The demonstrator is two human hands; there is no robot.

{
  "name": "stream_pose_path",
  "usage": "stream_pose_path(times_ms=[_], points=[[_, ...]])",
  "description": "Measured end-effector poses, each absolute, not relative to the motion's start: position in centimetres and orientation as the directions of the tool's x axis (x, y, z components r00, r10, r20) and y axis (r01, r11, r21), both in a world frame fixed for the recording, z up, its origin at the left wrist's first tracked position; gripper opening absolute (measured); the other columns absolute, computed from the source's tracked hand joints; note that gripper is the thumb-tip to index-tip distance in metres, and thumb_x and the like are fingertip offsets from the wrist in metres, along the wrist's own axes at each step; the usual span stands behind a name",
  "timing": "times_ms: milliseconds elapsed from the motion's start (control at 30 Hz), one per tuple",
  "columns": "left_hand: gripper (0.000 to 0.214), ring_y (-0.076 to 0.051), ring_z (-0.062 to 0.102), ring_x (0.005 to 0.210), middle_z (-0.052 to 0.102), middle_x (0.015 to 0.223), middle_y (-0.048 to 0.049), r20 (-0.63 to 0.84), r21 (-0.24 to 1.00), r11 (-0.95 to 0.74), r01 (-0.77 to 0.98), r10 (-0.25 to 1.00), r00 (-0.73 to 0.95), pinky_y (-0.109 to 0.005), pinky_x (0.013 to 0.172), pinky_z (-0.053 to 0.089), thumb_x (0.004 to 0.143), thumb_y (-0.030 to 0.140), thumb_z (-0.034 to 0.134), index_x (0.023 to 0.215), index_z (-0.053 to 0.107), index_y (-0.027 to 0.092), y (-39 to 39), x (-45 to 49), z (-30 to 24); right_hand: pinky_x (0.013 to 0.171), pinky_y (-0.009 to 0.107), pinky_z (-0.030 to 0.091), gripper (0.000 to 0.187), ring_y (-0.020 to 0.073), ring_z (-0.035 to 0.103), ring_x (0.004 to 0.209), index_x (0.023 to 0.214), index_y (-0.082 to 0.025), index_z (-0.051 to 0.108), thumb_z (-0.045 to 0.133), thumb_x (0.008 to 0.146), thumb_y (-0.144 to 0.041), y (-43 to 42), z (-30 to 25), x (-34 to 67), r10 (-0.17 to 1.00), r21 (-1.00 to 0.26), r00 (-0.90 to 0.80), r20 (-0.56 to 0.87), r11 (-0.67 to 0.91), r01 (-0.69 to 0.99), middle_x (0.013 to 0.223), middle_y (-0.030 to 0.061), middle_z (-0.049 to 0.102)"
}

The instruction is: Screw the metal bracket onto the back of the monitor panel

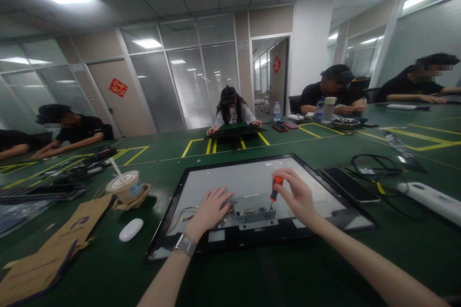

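Observation:
A flat monitor panel with a black frame lies back side up on the green table in front of me. A metal bracket with video ports is fixed near its closer edge. My right hand grips a short red-and-black screwdriver by its handle, and the tip points down at the bracket's right end. Whether the tip sits in a screw is too small to tell. With fingers spread, my left hand rests flat on the panel, touching the bracket's left side. Thin wires run out left of that hand.
A drink cup, a white oval case and brown cardboard are at left. To the right lie a phone, black cables and a white power strip. Several people sit around the table; the one opposite handles a dark panel.

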State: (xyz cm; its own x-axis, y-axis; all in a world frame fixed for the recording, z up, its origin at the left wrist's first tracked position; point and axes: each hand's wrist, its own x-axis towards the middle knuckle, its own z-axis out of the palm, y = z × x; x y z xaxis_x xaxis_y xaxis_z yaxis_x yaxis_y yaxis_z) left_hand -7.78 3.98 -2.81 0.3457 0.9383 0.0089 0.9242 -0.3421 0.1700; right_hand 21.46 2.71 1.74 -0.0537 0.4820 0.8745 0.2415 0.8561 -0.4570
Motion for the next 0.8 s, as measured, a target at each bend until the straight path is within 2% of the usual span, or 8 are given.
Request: stream_pose_path(times_ms=[167, 333, 400, 600, 800], points=[[0.048, -0.027, 0.023, 0.148, 0.031, 0.16, -0.0038, 0.01, 0.167, -0.343, 0.925, 0.938, 0.346, -0.054, 0.119, 0.018, 0.101, 0.046, 0.034, 0.147, 0.041, 0.033, 3.94, -7.73, -2.74, 0.073, 0.035, 0.055, 0.019, 0.0216, 0.066, 0.083, 0.107, -0.025, 0.069, 0.06, 0.091, -0.021, 2.42, 1.73, 21.15, 0.46, -0.434, -0.038, 0.887, 0.858, 0.274, 0.09, 0.0056, 0.067], [0.049, -0.027, 0.024, 0.148, 0.031, 0.16, -0.0049, 0.014, 0.161, -0.346, 0.924, 0.937, 0.349, -0.054, 0.119, 0.018, 0.101, 0.045, 0.036, 0.147, 0.042, 0.032, 3.98, -7.7, -2.77, 0.079, 0.034, 0.056, 0.029, 0.0199, 0.07, 0.089, 0.124, -0.026, 0.058, 0.044, 0.099, -0.018, 2.42, 1.07, 21.01, 0.502, -0.477, -0.098, 0.859, 0.855, 0.202, 0.104, 0.0074, 0.071], [0.048, -0.028, 0.024, 0.148, 0.031, 0.16, -0.0048, 0.014, 0.153, -0.344, 0.926, 0.938, 0.346, -0.054, 0.119, 0.018, 0.101, 0.044, 0.036, 0.147, 0.041, 0.033, 4.0, -7.69, -2.83, 0.079, 0.033, 0.056, 0.03, 0.0192, 0.07, 0.09, 0.124, -0.026, 0.057, 0.042, 0.1, -0.017, 2.53, 0.92, 21.1, 0.504, -0.478, -0.124, 0.855, 0.858, 0.188, 0.106, 0.0072, 0.071], [0.047, -0.027, 0.025, 0.148, 0.032, 0.159, -0.0035, 0.016, 0.147, -0.341, 0.929, 0.94, 0.342, -0.054, 0.118, 0.019, 0.101, 0.042, 0.036, 0.147, 0.042, 0.034, 3.92, -7.62, -2.74, 0.078, 0.033, 0.054, 0.022, 0.0201, 0.065, 0.086, 0.111, -0.024, 0.066, 0.061, 0.091, -0.018, 2.57, 1.42, 21.27, 0.402, -0.359, -0.101, 0.91, 0.887, 0.29, 0.095, 0.0056, 0.066], [0.048, -0.026, 0.025, 0.148, 0.032, 0.16, -0.0038, 0.012, 0.154, -0.34, 0.928, 0.939, 0.342, -0.054, 0.118, 0.019, 0.101, 0.044, 0.035, 0.147, 0.041, 0.034, 3.79, -7.61, -2.58, 0.073, 0.032, 0.053, 0.028, 0.0196, 0.063, 0.083, 0.116, -0.024, 0.065, 0.058, 0.091, -0.012, 2.64, 1.32, 21.12, 0.405, -0.364, -0.072, 0.912, 0.877, 0.312, 0.093, 0.0051, 0.063]])
